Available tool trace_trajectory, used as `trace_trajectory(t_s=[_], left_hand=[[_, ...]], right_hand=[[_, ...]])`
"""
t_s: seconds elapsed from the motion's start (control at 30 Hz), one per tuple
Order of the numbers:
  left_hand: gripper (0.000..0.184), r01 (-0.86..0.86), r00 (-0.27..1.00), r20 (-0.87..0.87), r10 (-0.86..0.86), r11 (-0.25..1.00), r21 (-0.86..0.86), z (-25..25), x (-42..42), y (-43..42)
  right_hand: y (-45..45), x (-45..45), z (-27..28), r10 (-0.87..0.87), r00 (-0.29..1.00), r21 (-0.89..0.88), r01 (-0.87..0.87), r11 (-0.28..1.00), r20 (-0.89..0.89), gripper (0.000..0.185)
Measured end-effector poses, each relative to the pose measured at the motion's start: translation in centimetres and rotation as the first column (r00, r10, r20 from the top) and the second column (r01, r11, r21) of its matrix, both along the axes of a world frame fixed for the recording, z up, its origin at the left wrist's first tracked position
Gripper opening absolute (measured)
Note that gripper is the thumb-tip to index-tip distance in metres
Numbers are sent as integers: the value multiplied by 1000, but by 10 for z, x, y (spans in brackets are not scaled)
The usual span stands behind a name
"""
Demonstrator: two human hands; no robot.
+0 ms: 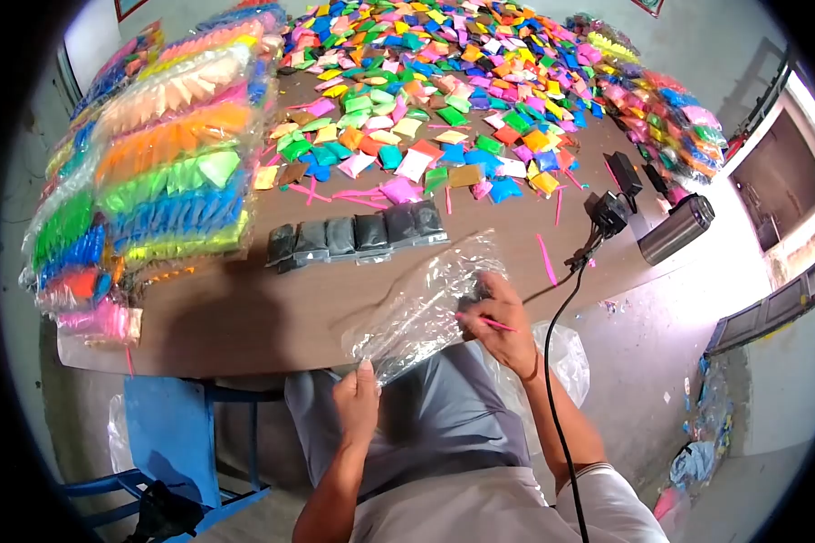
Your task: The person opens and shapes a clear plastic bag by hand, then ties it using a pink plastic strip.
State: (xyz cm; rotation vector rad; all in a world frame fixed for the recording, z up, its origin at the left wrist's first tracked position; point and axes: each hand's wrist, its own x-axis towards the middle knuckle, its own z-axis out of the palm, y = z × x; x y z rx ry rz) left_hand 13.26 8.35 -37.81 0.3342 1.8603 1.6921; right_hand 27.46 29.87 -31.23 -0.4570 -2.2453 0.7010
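Note:
A long clear plastic bag [417, 312] stretches slantwise between my two hands, over the table's front edge and my lap. My left hand [357, 398] pinches its lower left corner, thumb on top. At the bag's right end, my right hand [505, 326] has its fingers curled round a thin pink plastic stick [496, 324]. Something dark shows by those fingertips, seen partly through the film; I cannot tell whether it is gripped. Just beyond the bag, several small black packets [340, 237] lie side by side in a row.
Loose colourful packets [444, 109] cover the table's far part. Filled clear bags stack up at left [172, 154] and right [661, 118]. A steel flask [677, 231] and a black cable [561, 344] are at the right. A blue chair [167, 434] stands front left.

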Motion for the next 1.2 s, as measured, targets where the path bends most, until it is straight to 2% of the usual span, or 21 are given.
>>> trace_trajectory(t_s=[0.03, 0.1, 0.13, 0.37, 0.4, 0.43, 0.47, 0.5, 0.53, 0.57, 0.63, 0.67, 0.73, 0.83, 0.87, 0.9, 0.97, 1.03, 1.1, 1.17, 1.2], left_hand=[[49, -4, 1000, 2, 4, 1000, -4, 2, 0, -1], [49, 37, 999, 0, -37, 999, 9, 7, 0, -1], [49, 40, 999, -2, -40, 999, 7, 8, 1, 0], [44, -7, 1000, -17, 7, 1000, 13, 10, 1, -2], [41, -20, 998, -52, 21, 999, 28, 10, 0, -4], [41, -18, 998, -53, 19, 1000, 26, 32, -1, -5], [37, 10, 932, -362, -24, 999, -40, 57, -1, -14], [33, 20, 768, -636, -81, 995, -103, 84, -3, -17], [24, 37, 702, -704, -109, 992, -117, 98, -7, -19], [24, 39, 696, -708, -114, 992, -122, 104, -11, -19], [23, 149, 521, -842, -137, 986, -69, 114, -15, -16], [23, 162, 513, -846, -142, 984, -67, 118, -13, -13], [23, 255, 453, -853, -259, 954, -154, 124, -6, -4], [25, 244, 397, -884, -246, 957, -156, 108, 0, 0], [25, 256, 392, -884, -255, 953, -161, 102, -1, 1], [27, 206, 438, -873, -214, 969, -134, 95, -3, 1], [28, 152, 474, -862, -177, 981, -118, 84, -4, 0], [28, 165, 593, -762, -259, 966, -199, 74, -6, -2], [34, 151, 631, -741, -228, 974, -171, 60, -5, 0], [43, 79, 895, -413, -168, 972, -223, 52, -3, 0], [49, 30, 915, -384, -123, 971, -239, 39, -3, 0]], right_hand=[[-6, 3, -7, 4, 1000, -4, -4, 1000, 2, 10], [-16, 8, -13, -295, 952, -287, 262, 921, -77, 9], [-20, 10, -8, -313, 948, -218, 294, 931, -58, 9], [-38, 5, -2, -343, 934, -284, 302, 910, -104, 6], [-47, 6, 4, -379, 919, -183, 356, 917, -113, 6], [-52, 11, -1, -381, 918, -185, 357, 915, -113, 6], [-64, 19, -13, -409, 907, -213, 382, 899, -102, 7], [-73, 27, -24, -435, 895, -233, 405, 884, -98, 7], [-82, 34, -34, -446, 892, -388, 387, 837, -72, 15], [-87, 41, -42, -449, 890, -394, 387, 834, -76, 15], [-94, 49, -47, -399, 906, -652, 387, 652, 139, 20], [-95, 51, -53, -403, 912, -731, 325, 600, 75, 23], [-97, 54, -51, -417, 907, -724, 323, 609, 55, 22], [-99, 51, -35, -459, 888, -767, 296, 569, 3, 15], [-98, 50, -31, -465, 879, -547, 340, 765, -103, 11], [-98, 47, -26, -436, 876, -275, 376, 885, -205, 7], [-105, 33, -8, -458, 867, -329, 381, 864, -199, 6], [-101, 19, -2, -286, 924, -49, 283, 958, -254, 12], [-99, 3, 2, -259, 933, -86, 245, 966, -249, 16], [-93, -8, 5, -154, 963, 7, 160, 987, -223, 15], [-90, -12, 0, -118, 976, 50, 129, 990, -181, 16]])
